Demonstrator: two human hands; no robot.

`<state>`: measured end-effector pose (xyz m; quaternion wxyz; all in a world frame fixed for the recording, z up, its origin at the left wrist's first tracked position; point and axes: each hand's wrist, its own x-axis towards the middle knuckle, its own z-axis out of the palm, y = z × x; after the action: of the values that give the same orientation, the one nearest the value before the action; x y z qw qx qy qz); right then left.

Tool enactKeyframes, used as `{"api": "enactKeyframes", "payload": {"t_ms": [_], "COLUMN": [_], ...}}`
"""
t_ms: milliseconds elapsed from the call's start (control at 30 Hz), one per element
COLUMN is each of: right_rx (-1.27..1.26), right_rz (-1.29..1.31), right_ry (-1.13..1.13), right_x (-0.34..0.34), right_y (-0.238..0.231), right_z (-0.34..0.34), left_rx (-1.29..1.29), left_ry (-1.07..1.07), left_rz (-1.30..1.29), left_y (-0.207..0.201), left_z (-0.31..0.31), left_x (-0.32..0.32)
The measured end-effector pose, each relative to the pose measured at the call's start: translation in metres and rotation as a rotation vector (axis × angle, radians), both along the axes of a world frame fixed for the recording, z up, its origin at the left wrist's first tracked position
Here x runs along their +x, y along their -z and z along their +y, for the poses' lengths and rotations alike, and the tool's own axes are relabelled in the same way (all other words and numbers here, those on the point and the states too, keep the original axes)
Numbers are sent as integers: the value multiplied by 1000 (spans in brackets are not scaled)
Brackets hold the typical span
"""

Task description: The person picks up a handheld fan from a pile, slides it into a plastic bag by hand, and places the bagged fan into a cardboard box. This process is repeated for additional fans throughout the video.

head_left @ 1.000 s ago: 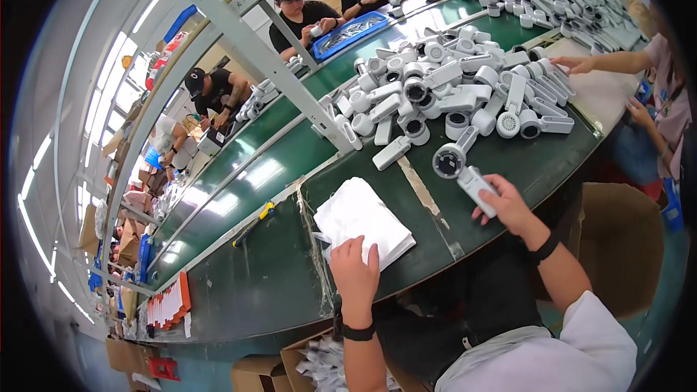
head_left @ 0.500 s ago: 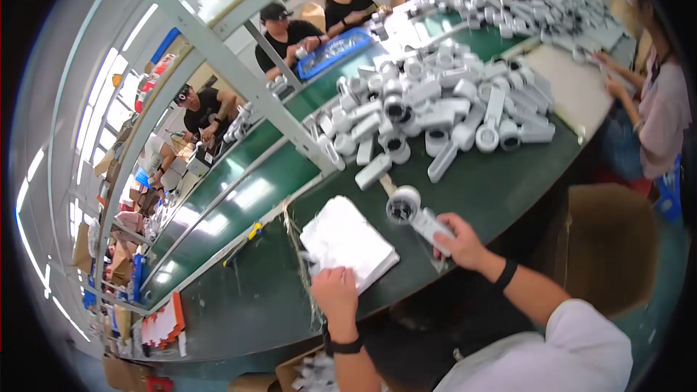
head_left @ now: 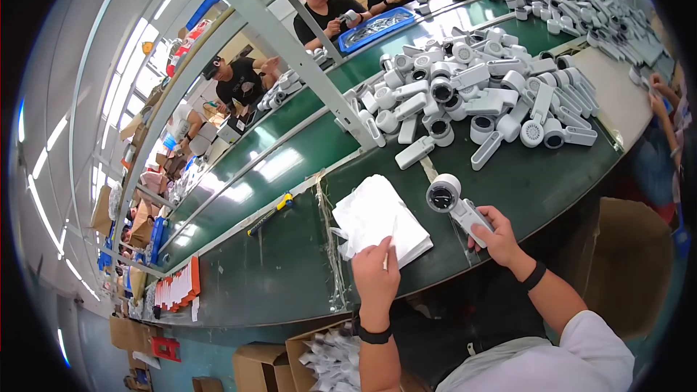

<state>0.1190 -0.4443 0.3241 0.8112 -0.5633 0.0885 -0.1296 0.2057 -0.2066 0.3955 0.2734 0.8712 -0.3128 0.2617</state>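
Observation:
My right hand (head_left: 499,236) is closed around the handle of a light grey handheld fan (head_left: 444,194). The fan's round, dark-centred head points away from me, just above the green tabletop. To its left lies a stack of thin white sheets or bags (head_left: 374,207); paper or plastic, I cannot tell. At the stack's near edge, the fingers of my left hand (head_left: 375,282) pinch a lifted piece of the topmost white layer. Beyond both hands is a large heap of similar fans (head_left: 475,94), lying jumbled on the table.
A yellow-and-black tool (head_left: 270,213) lies left of the stack, beside a metal frame post (head_left: 305,58). Orange-and-white cartons (head_left: 178,284) stand at the table's left end. Open cardboard boxes (head_left: 624,268) flank me below the edge. Co-workers sit across the table and at right.
My left fingers have drawn up a piece of the top white layer. My right hand still holds the fan. The view has shifted, so the scene sits further right and lower.

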Motion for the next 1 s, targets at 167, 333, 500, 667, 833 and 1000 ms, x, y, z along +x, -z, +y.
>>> {"api": "enactKeyframes", "payload": {"t_ms": [167, 333, 500, 667, 833, 1000], "right_rx": [199, 468, 154, -63, 128, 73], "right_rz": [-58, -102, 32, -80, 5, 28], "right_ry": [37, -169, -146, -46, -52, 105], "right_x": [0, -7, 0, 7, 4, 8], "right_y": [-3, -19, -48, -48, -68, -58], "right_z": [-4, 20, 57, 76, 80, 76], "left_rx": [-441, -886, -1095, -1173, -1355, -1592], "left_ry": [-57, 70, 220, 205, 359, 622], "left_rz": [502, 842, 1037, 1053, 1084, 1200], "left_y": [15, 18, 21, 28, 40, 36], "left_z": [-18, -25, -29, -23, -7, 4], "left_x": [-16, -24, -35, -38, -38, -42]}}
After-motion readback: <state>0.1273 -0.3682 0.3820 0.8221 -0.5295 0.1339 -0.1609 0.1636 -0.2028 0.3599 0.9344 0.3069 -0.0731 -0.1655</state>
